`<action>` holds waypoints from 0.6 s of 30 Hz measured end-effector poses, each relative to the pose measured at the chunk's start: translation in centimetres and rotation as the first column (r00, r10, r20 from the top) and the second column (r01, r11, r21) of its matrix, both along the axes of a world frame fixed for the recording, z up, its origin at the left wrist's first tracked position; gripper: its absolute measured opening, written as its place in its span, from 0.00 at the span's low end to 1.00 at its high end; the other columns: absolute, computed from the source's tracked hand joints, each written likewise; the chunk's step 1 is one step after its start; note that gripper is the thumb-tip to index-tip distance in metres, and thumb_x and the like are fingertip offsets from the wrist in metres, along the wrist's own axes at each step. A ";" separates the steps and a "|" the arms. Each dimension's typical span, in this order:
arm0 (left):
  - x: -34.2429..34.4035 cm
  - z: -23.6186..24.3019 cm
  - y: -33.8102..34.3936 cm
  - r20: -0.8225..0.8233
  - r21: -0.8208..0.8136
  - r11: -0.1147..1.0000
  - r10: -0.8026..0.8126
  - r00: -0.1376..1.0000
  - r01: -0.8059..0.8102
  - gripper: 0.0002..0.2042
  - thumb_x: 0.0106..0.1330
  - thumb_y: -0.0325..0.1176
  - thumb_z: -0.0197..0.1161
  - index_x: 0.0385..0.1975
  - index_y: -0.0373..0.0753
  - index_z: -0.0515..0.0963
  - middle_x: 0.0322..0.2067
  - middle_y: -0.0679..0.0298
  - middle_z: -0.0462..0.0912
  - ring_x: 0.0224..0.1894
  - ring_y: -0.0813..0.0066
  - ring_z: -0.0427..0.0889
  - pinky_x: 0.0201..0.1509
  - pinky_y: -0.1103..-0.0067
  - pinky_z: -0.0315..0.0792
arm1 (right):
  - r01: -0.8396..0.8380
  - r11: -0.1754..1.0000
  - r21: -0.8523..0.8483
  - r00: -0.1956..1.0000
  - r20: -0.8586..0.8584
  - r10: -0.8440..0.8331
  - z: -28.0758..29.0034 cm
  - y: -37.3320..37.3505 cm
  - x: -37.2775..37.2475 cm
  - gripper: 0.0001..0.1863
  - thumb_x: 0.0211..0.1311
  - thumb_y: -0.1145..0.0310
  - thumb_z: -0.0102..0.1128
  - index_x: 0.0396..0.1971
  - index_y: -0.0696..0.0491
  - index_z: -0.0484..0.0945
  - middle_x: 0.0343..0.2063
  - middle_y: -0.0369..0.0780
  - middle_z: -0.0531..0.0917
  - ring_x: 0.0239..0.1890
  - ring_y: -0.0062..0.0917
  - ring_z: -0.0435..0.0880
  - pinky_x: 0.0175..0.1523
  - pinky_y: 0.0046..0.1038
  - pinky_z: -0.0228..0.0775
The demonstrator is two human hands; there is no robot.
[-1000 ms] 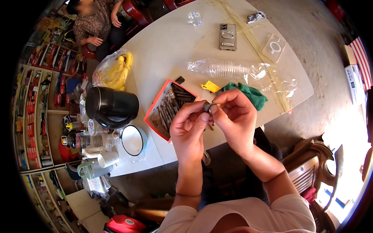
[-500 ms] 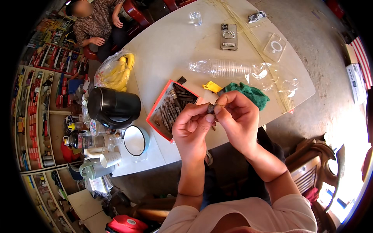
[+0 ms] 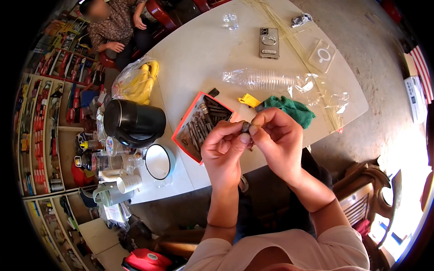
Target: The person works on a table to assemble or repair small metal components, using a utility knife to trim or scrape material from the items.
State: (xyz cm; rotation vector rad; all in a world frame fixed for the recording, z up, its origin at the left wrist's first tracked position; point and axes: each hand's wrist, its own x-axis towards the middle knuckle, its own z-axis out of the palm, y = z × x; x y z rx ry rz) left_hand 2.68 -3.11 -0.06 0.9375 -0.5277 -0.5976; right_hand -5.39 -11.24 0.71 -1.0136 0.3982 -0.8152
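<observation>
Between the fingertips of both hands is a small dark cylindrical metal piece (image 3: 245, 127), held up over the table's near edge. My left hand (image 3: 224, 145) pinches it from the left with thumb and forefinger. From the other side my right hand (image 3: 276, 142) grips it with thumb and fingers together; its exact shape is partly covered. Just beyond my left hand lies an open red-edged box (image 3: 180, 145) with several dark metal bits and rods in it. A green cloth (image 3: 289, 109) lies behind my right hand, beside a yellow tool-like piece (image 3: 249, 100).
A black kettle (image 3: 135, 121), a bag of bananas (image 3: 141, 83), an enamel mug (image 3: 159, 161) and white cups (image 3: 129, 183) crowd the table's left. Farther back lie a clear plastic bottle (image 3: 260, 79), a phone (image 3: 269, 43) and a glass (image 3: 230, 21). Another person (image 3: 110, 31) sits at the far left.
My hands keep the small metal piece in nearly the same place, with only slight finger movement. The whole view has shifted a little.
</observation>
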 end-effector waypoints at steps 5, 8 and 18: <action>0.2 -0.1 0.2 -0.053 -0.016 0.999 -0.041 0.998 0.040 0.10 0.58 0.17 0.61 0.40 0.29 0.77 0.35 0.60 0.78 0.35 0.75 0.80 0.36 0.81 0.77 | -0.032 0.999 0.017 0.999 0.024 0.031 -0.3 -0.1 -0.1 0.03 0.57 0.81 0.57 0.31 0.62 0.72 0.28 0.36 0.78 0.29 0.15 0.78 0.36 0.18 0.73; 0.1 0.1 0.2 -0.108 -0.018 0.999 -0.038 0.993 0.036 0.09 0.58 0.17 0.61 0.40 0.29 0.77 0.35 0.60 0.78 0.34 0.75 0.80 0.36 0.81 0.77 | -0.044 0.998 0.045 0.998 0.048 0.042 -0.2 -0.2 0.0 0.04 0.57 0.81 0.58 0.31 0.62 0.72 0.28 0.35 0.78 0.30 0.14 0.78 0.38 0.18 0.73; 0.0 0.2 0.3 -0.173 -0.022 0.998 -0.066 0.983 0.064 0.09 0.58 0.16 0.60 0.39 0.29 0.76 0.35 0.60 0.79 0.34 0.73 0.80 0.36 0.80 0.76 | -0.091 0.993 0.071 0.995 0.041 0.088 -0.2 -0.4 -0.2 0.03 0.58 0.80 0.57 0.31 0.61 0.72 0.27 0.34 0.77 0.30 0.13 0.77 0.37 0.17 0.72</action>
